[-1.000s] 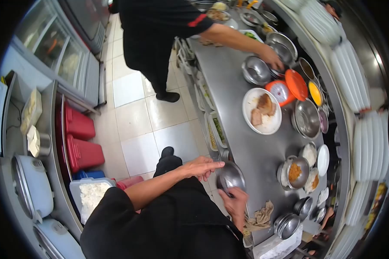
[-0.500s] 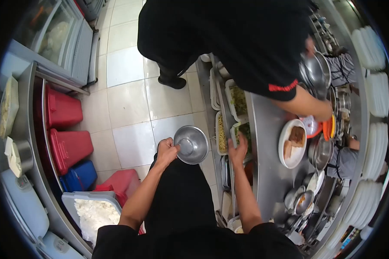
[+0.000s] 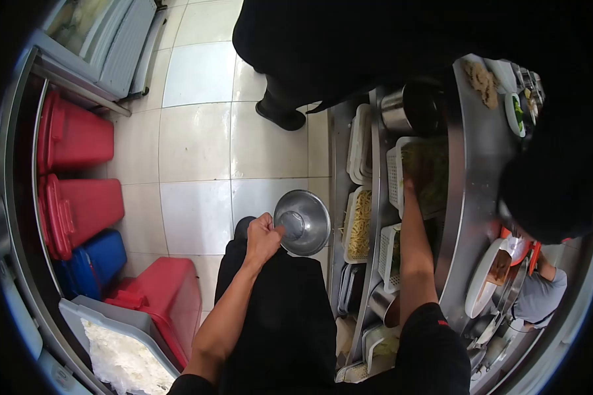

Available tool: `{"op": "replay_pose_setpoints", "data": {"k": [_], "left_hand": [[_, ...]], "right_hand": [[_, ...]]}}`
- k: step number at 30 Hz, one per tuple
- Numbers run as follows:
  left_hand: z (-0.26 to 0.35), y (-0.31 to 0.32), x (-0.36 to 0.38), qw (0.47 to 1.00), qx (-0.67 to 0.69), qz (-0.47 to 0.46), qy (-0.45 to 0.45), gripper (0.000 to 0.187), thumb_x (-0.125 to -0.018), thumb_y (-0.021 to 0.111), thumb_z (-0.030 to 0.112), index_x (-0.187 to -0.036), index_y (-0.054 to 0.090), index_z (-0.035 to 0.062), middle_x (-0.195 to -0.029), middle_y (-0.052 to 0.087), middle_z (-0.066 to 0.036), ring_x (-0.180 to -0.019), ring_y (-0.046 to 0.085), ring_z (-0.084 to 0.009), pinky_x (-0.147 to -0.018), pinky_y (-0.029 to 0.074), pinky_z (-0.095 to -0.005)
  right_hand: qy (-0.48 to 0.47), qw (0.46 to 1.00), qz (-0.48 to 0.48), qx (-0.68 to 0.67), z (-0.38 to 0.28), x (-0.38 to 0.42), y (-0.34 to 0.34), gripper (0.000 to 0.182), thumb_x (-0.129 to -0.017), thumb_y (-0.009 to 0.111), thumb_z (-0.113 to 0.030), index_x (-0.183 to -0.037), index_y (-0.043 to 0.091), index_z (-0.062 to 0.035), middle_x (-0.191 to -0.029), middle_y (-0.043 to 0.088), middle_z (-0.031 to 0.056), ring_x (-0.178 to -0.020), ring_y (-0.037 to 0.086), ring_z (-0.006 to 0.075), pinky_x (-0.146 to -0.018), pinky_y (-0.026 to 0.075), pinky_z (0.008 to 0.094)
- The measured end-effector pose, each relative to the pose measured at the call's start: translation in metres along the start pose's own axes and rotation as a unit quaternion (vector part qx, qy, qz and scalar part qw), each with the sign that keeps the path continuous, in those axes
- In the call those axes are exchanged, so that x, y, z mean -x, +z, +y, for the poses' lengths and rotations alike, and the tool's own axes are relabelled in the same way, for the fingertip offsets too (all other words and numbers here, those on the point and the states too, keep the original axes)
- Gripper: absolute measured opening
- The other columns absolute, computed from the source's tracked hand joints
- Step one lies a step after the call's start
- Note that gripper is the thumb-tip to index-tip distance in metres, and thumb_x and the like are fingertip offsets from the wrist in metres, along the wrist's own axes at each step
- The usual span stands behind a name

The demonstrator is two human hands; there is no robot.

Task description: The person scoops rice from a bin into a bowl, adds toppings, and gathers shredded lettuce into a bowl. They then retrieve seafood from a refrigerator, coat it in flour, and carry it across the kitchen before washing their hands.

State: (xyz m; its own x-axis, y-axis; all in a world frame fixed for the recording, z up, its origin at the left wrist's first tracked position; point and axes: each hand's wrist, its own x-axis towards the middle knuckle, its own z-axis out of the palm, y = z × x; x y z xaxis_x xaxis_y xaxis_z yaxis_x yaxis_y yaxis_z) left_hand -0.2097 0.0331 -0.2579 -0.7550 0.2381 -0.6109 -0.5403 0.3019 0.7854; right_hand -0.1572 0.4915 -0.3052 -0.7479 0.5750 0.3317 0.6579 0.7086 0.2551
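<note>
A round stainless steel bowl (image 3: 313,220) is pinched at its near left edge by my left hand (image 3: 263,238), tilted with its inside facing me and nothing visible in it. My right hand (image 3: 411,189) reaches into a white plastic basket (image 3: 394,172) of leafy greens on the shelf under the counter. Its fingers are lost in shadow among the greens. Beside that basket, nearer me, stands a second white basket (image 3: 387,260) with dark green contents. A tray of pale yellow noodle-like strips (image 3: 359,227) rests on the lower shelf.
A co-worker in black (image 3: 349,46) stands ahead, leaning over the steel counter (image 3: 468,197). An oval white plate (image 3: 481,283) sits on it. Red bins (image 3: 85,214), a blue bin (image 3: 99,260) and a grey tub (image 3: 161,329) of white food line the left. A steel pot (image 3: 402,108) stands beyond the baskets.
My right hand has moved forward and down into the basket of greens. The view has dipped toward the lower shelves. My left hand keeps hold of the bowl.
</note>
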Motion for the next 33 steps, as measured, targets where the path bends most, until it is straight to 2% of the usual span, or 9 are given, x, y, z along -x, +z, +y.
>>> {"op": "replay_pose_setpoints", "data": {"k": [5,7,11,14,17,26,29,30,33], "left_hand": [[-0.014,0.008,-0.003,0.999,0.034,-0.014,-0.02,0.024,-0.063,0.055,0.003,-0.051,0.034,0.004,-0.046,0.039,-0.002,-0.044,0.04,-0.0087,-0.039,0.032,-0.0261],[-0.011,0.014,-0.003,0.999,0.043,-0.018,-0.022,0.024,-0.063,0.055,0.002,-0.051,0.034,0.0042,-0.046,0.04,-0.003,-0.042,0.043,-0.0088,-0.038,0.034,-0.0249],[-0.008,0.026,-0.004,0.998,0.043,-0.037,-0.021,0.025,-0.064,0.055,0.001,-0.052,0.033,0.0043,-0.046,0.04,-0.003,-0.041,0.043,-0.0086,-0.037,0.035,-0.0255],[0.008,0.032,-0.001,0.998,0.039,-0.045,-0.017,0.026,-0.066,0.055,0.0,-0.052,0.033,0.0045,-0.046,0.041,-0.003,-0.041,0.043,-0.0087,-0.036,0.035,-0.0257],[0.015,0.042,-0.004,0.998,0.025,-0.051,-0.026,0.027,-0.067,0.054,-0.001,-0.052,0.032,0.0048,-0.047,0.041,-0.003,-0.041,0.043,-0.0087,-0.036,0.035,-0.0255],[0.035,0.084,-0.008,0.994,0.04,-0.098,-0.007,0.028,-0.066,0.054,-0.004,-0.054,0.033,0.0082,-0.048,0.039,-0.001,-0.038,0.04,-0.0081,-0.033,0.033,-0.0229],[0.045,0.097,-0.014,0.993,0.042,-0.108,-0.004,0.027,-0.066,0.054,-0.003,-0.053,0.032,0.0071,-0.048,0.038,0.0,-0.039,0.039,-0.0077,-0.034,0.033,-0.0236],[0.047,0.101,-0.017,0.992,0.046,-0.116,-0.004,0.027,-0.067,0.054,-0.002,-0.053,0.032,0.0058,-0.048,0.038,0.0,-0.04,0.038,-0.0074,-0.034,0.033,-0.0243],[0.052,0.118,-0.029,0.99,0.059,-0.126,0.005,0.027,-0.066,0.054,-0.003,-0.053,0.032,0.0065,-0.048,0.036,0.001,-0.04,0.038,-0.0075,-0.034,0.032,-0.0242]], "right_hand": [[0.037,0.989,-0.139,-0.013,0.001,-0.004,-0.011,0.043,-0.065,0.071,-0.026,-0.102,0.06,-0.0082,-0.114,0.054,0.0148,-0.107,0.048,0.0315,-0.091,0.037,0.0392],[0.119,0.928,-0.258,-0.241,0.012,-0.001,-0.003,0.037,-0.063,0.069,-0.016,-0.097,0.062,-0.0048,-0.106,0.058,0.0149,-0.098,0.054,0.0303,-0.083,0.042,0.0371],[0.182,0.854,-0.251,-0.418,0.002,0.033,-0.044,0.033,-0.072,0.061,-0.012,-0.103,0.059,-0.0024,-0.098,0.06,0.0183,-0.091,0.056,0.0341,-0.078,0.043,0.0357],[0.162,0.968,-0.052,-0.186,-0.015,0.038,-0.081,0.051,-0.068,0.069,-0.015,-0.117,0.052,-0.0111,-0.115,0.051,0.0197,-0.105,0.048,0.0355,-0.088,0.04,0.0392],[0.151,0.984,-0.051,-0.08,-0.02,0.029,-0.07,0.062,-0.065,0.073,-0.017,-0.121,0.049,-0.0184,-0.124,0.041,0.0205,-0.114,0.04,0.0369,-0.092,0.037,0.0406],[0.178,0.929,-0.05,-0.321,-0.018,0.031,-0.076,0.024,-0.06,0.068,-0.008,-0.082,0.059,-0.0036,-0.087,0.053,0.0152,-0.09,0.052,0.0337,-0.08,0.04,0.0408],[0.259,0.916,0.003,-0.307,0.003,0.046,-0.062,0.022,-0.062,0.066,-0.01,-0.082,0.058,-0.0031,-0.088,0.054,0.0136,-0.085,0.053,0.0293,-0.077,0.041,0.037],[0.14,0.975,0.005,-0.17,0.028,0.058,-0.029,0.022,-0.063,0.064,-0.007,-0.084,0.058,-0.0035,-0.089,0.055,0.0104,-0.08,0.053,0.0247,-0.075,0.042,0.0334],[0.242,0.921,0.003,-0.304,0.035,0.06,-0.058,0.022,-0.064,0.063,-0.006,-0.085,0.058,-0.0037,-0.089,0.055,0.0095,-0.08,0.053,0.0243,-0.075,0.042,0.0329]]}}
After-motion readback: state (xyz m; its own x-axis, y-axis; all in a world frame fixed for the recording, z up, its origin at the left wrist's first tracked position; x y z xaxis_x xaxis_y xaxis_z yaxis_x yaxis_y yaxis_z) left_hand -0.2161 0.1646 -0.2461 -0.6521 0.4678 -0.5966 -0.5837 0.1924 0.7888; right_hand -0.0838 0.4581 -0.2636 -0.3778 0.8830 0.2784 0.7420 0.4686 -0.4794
